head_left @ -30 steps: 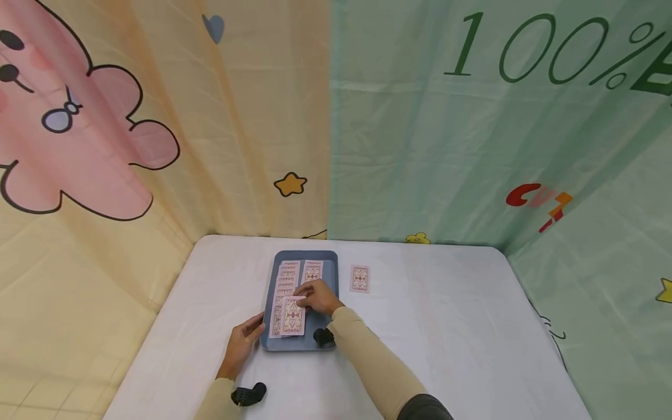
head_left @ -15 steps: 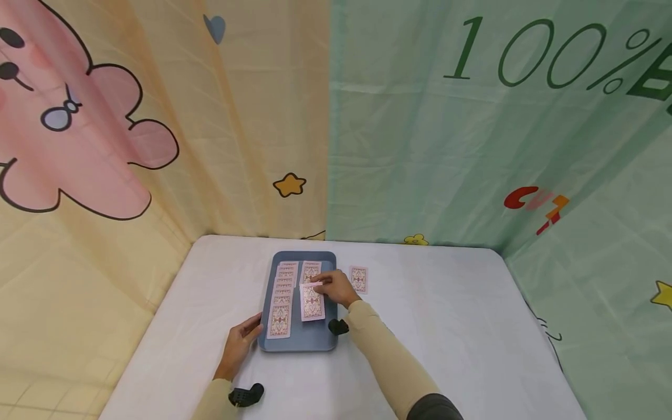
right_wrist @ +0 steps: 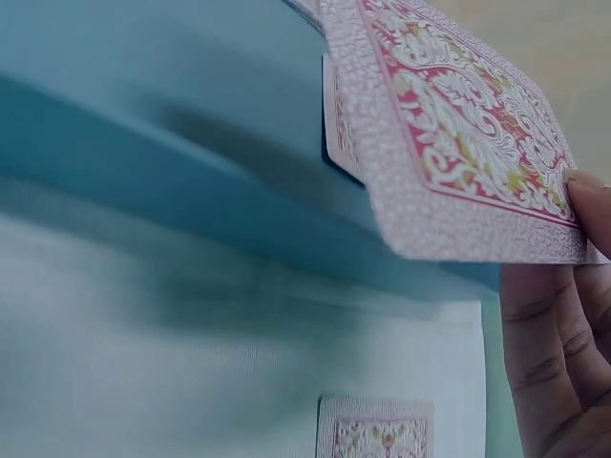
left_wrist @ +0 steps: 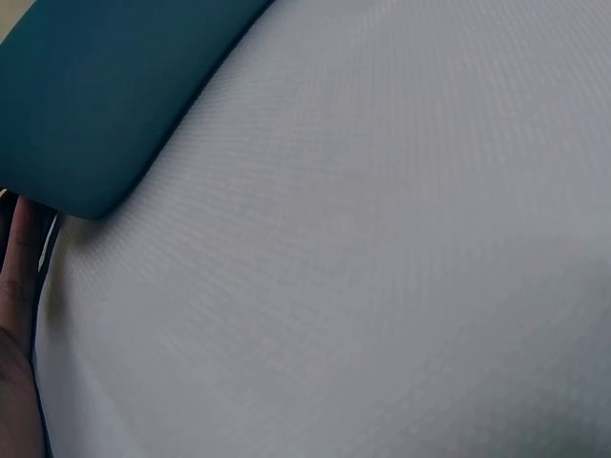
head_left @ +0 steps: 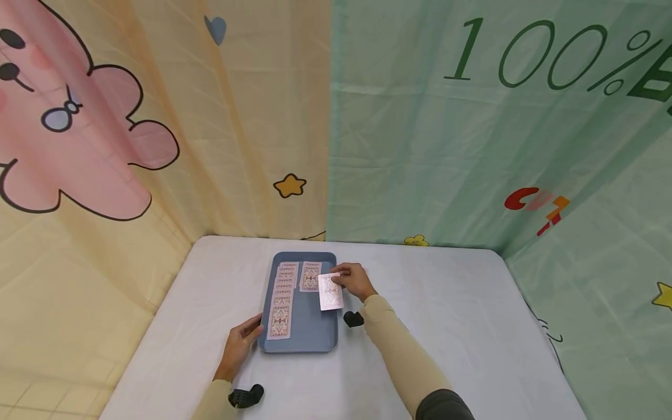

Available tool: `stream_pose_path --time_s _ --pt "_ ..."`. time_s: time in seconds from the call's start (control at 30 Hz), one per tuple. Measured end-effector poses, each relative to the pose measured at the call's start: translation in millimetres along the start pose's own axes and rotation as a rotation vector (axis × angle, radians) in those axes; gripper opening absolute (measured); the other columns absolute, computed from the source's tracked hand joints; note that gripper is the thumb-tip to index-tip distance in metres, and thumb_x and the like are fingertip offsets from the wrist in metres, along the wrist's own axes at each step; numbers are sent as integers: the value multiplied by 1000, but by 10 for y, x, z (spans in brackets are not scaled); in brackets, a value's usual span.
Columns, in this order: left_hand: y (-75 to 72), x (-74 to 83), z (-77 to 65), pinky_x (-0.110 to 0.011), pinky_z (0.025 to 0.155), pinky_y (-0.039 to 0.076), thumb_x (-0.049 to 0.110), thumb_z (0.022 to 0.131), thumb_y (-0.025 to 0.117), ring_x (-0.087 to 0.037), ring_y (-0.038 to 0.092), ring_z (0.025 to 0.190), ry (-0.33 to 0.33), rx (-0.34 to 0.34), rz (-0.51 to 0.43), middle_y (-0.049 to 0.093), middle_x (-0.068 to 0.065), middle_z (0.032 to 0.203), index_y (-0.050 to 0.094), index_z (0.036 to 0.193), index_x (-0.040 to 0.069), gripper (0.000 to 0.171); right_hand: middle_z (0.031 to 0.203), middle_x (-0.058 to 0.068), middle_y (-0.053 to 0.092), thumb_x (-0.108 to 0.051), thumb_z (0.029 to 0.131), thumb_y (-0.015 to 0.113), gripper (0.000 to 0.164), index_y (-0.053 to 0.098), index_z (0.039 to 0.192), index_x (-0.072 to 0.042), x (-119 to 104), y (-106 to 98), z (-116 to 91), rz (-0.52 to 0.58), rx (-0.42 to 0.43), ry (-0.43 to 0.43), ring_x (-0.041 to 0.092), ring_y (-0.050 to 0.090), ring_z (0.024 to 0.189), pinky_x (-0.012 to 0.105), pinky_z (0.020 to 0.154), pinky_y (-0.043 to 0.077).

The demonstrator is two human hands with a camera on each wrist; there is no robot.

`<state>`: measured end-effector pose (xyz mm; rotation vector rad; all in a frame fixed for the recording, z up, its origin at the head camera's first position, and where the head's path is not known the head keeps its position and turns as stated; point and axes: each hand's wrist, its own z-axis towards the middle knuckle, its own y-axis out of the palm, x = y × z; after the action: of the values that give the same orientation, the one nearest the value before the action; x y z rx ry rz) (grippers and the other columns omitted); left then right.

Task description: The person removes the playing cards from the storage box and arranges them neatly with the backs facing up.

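My right hand [head_left: 354,281] pinches a playing card [head_left: 331,291] by its upper right corner, above the right rim of a blue-grey tray [head_left: 301,326]. Its patterned red-and-white back faces up; the right wrist view shows the thumb [right_wrist: 590,205] on top and fingers underneath. Inside the tray, a column of overlapping cards [head_left: 280,321] runs down the left side, and a shorter overlapping pile [head_left: 311,277] lies at the upper right, all backs up. My left hand [head_left: 238,347] rests with extended fingers against the tray's left edge.
Another card [right_wrist: 382,437] lies back up on the white-covered table [head_left: 446,326] right of the tray, mostly hidden by my right hand in the head view. Patterned curtains [head_left: 409,146] stand along the table's back and sides. Black wrist devices [head_left: 247,396] sit on both wrists.
My right hand has carried the pinched card from over the left column rightward and up to the tray's right rim. The left hand and tray stay nearly still.
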<state>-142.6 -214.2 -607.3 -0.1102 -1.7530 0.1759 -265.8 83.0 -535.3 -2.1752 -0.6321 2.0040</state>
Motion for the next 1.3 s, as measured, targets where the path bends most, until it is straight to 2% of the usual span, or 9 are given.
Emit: stream_pose_path --time_s 0.27,0.4,0.5,0.6,0.73,0.93,1.17,1.3 --pt "-14 -2 -3 -15 99 39 7 98 55 -35 42 133 3 -2 -16 45 -25 143 45 138 -9 45 77 4 62 -4 85 72 18 73 103 -3 94 -178 30 21 82 34 14 53 70 25 62 47" --pt "-10 -12 4 -7 92 39 5 97 55 -36 43 132 6 5 -18 46 -26 141 46 137 -10 43 81 6 67 -3 85 71 19 73 104 -2 142 -279 22 52 109 26 13 56 71 31 66 51" --pt "-8 -16 4 -14 98 41 4 97 55 -36 43 132 2 9 -15 46 -26 141 46 136 -10 43 85 8 69 -3 86 70 20 72 106 -2 189 -367 28 68 119 31 13 60 74 32 69 52" --pt "-7 -17 2 -17 100 41 4 97 55 -36 43 132 -1 14 -10 47 -26 141 47 136 -10 43 84 8 68 -3 87 69 23 70 109 0 240 -463 47 72 135 40 15 61 77 27 69 52" --pt "-2 -17 1 -11 94 40 5 97 55 -36 44 131 1 15 -7 47 -26 140 47 136 -10 43 81 8 67 -4 87 70 25 68 111 1 303 -598 71 85 175 68 16 61 77 28 72 53" --pt "10 -15 8 -33 106 39 5 96 56 -36 43 132 8 11 -11 47 -26 140 47 136 -10 43 85 5 68 -6 87 71 24 68 110 -1 436 -798 97 122 240 128 14 60 78 31 76 53" --pt "15 -36 29 -36 107 38 6 97 55 -35 43 132 -5 10 -10 47 -24 141 48 136 -8 43 86 5 65 -6 87 70 27 68 113 2 558 -951 113 152 311 153 12 58 76 22 67 49" --pt "16 -36 22 -43 108 35 5 97 54 -37 42 133 -8 13 -7 47 -25 141 47 137 -9 43 91 7 63 -8 88 70 28 67 115 -1 633 -1004 117 158 339 209 15 56 79 21 67 49"
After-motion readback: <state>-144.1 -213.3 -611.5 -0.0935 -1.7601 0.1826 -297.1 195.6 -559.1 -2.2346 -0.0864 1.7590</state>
